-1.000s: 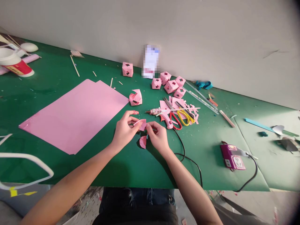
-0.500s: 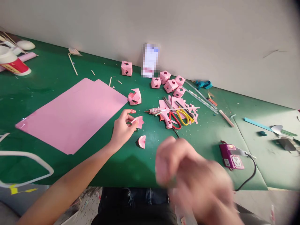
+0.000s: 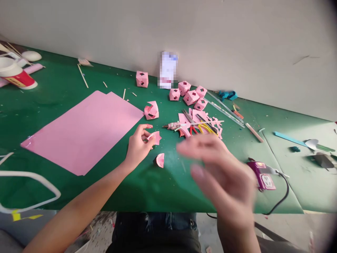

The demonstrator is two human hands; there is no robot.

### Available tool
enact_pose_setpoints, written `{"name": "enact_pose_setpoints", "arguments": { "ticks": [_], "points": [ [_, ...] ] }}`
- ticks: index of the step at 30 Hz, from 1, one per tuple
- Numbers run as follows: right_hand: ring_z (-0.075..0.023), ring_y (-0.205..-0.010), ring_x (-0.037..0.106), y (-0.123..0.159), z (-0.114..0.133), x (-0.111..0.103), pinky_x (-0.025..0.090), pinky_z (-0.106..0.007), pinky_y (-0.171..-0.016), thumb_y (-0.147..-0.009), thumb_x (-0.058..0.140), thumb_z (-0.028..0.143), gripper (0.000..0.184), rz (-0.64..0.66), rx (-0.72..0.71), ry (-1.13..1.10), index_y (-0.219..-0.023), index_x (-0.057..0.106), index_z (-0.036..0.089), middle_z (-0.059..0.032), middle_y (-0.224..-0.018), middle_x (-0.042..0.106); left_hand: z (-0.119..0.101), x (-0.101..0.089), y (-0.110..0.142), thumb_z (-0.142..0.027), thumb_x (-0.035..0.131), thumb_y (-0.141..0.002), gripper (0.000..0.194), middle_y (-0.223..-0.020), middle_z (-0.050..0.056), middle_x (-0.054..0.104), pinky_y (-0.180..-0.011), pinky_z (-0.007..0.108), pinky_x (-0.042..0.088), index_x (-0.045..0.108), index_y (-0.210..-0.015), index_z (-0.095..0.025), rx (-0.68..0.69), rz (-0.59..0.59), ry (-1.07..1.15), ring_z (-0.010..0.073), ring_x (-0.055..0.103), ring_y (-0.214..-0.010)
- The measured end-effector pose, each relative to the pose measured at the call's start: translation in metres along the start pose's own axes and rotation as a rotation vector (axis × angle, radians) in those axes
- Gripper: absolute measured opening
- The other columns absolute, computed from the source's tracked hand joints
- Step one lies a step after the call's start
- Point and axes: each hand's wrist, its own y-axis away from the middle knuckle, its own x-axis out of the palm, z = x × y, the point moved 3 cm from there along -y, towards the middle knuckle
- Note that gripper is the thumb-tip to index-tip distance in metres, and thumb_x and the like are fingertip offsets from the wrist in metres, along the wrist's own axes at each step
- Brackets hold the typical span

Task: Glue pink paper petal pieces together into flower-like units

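Observation:
My left hand (image 3: 138,146) pinches a small folded pink paper piece (image 3: 157,137) between thumb and fingers. Just in front of it lies a curled pink paper piece (image 3: 160,160) on the table. My right hand (image 3: 218,161), blurred by motion, is raised above the table with thumb and fingers apart and nothing visible between them. Beyond it a pink glue gun (image 3: 185,129) lies across scissors with yellow handles (image 3: 208,128) and pink paper scraps (image 3: 219,123). A partly open pink paper ball (image 3: 151,110) sits past my left hand.
A large pink sheet (image 3: 84,133) lies on the green table (image 3: 110,196) at left. Several pink paper balls (image 3: 191,97) stand near a phone (image 3: 168,68) leaning on the wall. A purple power socket (image 3: 263,175) with a black cable is at right; a paper cup (image 3: 18,75) lies far left.
My right hand has opened from a curled shape and shifted up and slightly right. My left hand stays in place with the paper piece.

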Motion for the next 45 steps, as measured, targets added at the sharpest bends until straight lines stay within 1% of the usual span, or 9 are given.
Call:
{"name": "enact_pose_setpoints", "arguments": {
  "ticks": [5, 8, 11, 17, 21, 24, 27, 38, 45],
  "points": [
    [-0.0356, -0.105, 0.069, -0.061, -0.07, 0.03, 0.056, -0.054, -0.096, -0.097, 0.067, 0.046, 0.031, -0.152, 0.355, 0.507, -0.108, 0.07, 0.017, -0.0165, -0.107, 0.075, -0.001, -0.002, -0.002, -0.024, 0.066, -0.081, 0.031, -0.074, -0.006, 0.059, -0.059, 0.026, 0.049, 0.061, -0.111, -0.023, 0.002, -0.015, -0.03, 0.0142, 0.064, -0.061],
    [-0.0422, -0.114, 0.065, -0.056, -0.113, 0.049, 0.053, -0.056, -0.098, -0.087, 0.078, 0.058, 0.056, -0.075, 0.469, 0.729, -0.114, 0.065, 0.01, -0.0253, -0.118, 0.069, 0.001, -0.001, -0.004, -0.025, 0.066, -0.081, 0.032, -0.073, -0.006, 0.057, -0.061, 0.027, 0.048, 0.062, -0.112, -0.023, 0.023, -0.026, -0.03, 0.0146, 0.063, -0.065],
    [-0.0425, -0.117, 0.062, -0.047, -0.132, 0.061, 0.053, -0.054, -0.097, -0.087, 0.077, 0.062, 0.061, -0.061, 0.446, 0.804, -0.117, 0.063, 0.011, -0.0252, -0.12, 0.067, 0.003, -0.002, -0.006, -0.025, 0.067, -0.08, 0.031, -0.072, -0.006, 0.056, -0.062, 0.026, 0.047, 0.063, -0.11, -0.023, 0.024, -0.033, -0.028, 0.0144, 0.061, -0.065],
    [-0.0362, -0.108, 0.065, -0.046, -0.131, 0.064, 0.054, -0.052, -0.094, -0.093, 0.064, 0.05, 0.033, -0.212, 0.316, 0.706, -0.103, 0.06, 0.018, -0.0202, -0.113, 0.068, 0.001, -0.006, -0.007, -0.022, 0.067, -0.078, 0.032, -0.071, -0.006, 0.056, -0.064, 0.027, 0.048, 0.064, -0.11, -0.023, 0.014, -0.057, -0.036, 0.0145, 0.06, -0.067],
    [-0.0244, -0.071, 0.065, -0.043, -0.122, 0.063, 0.054, -0.039, -0.071, -0.09, 0.062, 0.049, 0.034, -0.258, 0.357, 0.437, -0.108, 0.051, 0.023, -0.0039, -0.081, 0.069, 0.001, -0.008, -0.009, -0.022, 0.067, -0.079, 0.031, -0.07, -0.006, 0.056, -0.064, 0.027, 0.049, 0.064, -0.109, -0.024, 0.016, -0.079, -0.027, 0.0148, 0.061, -0.066],
    [-0.0178, -0.053, 0.057, -0.039, -0.113, 0.065, 0.051, -0.035, -0.061, -0.082, 0.066, 0.049, 0.041, -0.252, 0.38, 0.293, -0.11, 0.047, 0.025, -0.0005, -0.082, 0.07, 0.002, -0.009, -0.011, -0.022, 0.067, -0.078, 0.03, -0.07, -0.006, 0.056, -0.064, 0.027, 0.05, 0.063, -0.108, -0.023, 0.018, -0.094, -0.021, 0.015, 0.063, -0.067],
    [-0.0181, -0.054, 0.059, -0.037, -0.107, 0.068, 0.051, -0.036, -0.062, -0.079, 0.068, 0.052, 0.046, -0.254, 0.364, 0.335, -0.11, 0.047, 0.026, -0.0052, -0.095, 0.074, 0.002, -0.01, -0.011, -0.022, 0.068, -0.078, 0.03, -0.071, -0.006, 0.057, -0.065, 0.027, 0.05, 0.062, -0.108, -0.023, 0.022, -0.107, -0.03, 0.0152, 0.063, -0.068],
    [-0.0251, -0.064, 0.069, -0.035, -0.109, 0.071, 0.045, -0.032, -0.059, -0.089, 0.058, 0.051, 0.033, -0.223, 0.28, 0.468, -0.107, 0.048, 0.025, -0.0005, -0.07, 0.069, -0.001, -0.01, -0.011, -0.024, 0.067, -0.078, 0.031, -0.072, -0.005, 0.057, -0.064, 0.027, 0.05, 0.061, -0.109, -0.024, 0.029, -0.1, -0.037, 0.0159, 0.063, -0.067],
    [-0.0276, -0.069, 0.073, -0.034, -0.107, 0.07, 0.046, -0.033, -0.058, -0.09, 0.058, 0.05, 0.031, -0.225, 0.254, 0.482, -0.106, 0.049, 0.026, -0.0022, -0.071, 0.07, -0.002, -0.01, -0.011, -0.024, 0.068, -0.078, 0.031, -0.071, -0.005, 0.057, -0.065, 0.028, 0.05, 0.061, -0.108, -0.024, 0.032, -0.103, -0.042, 0.0166, 0.064, -0.068]
  ]
}}
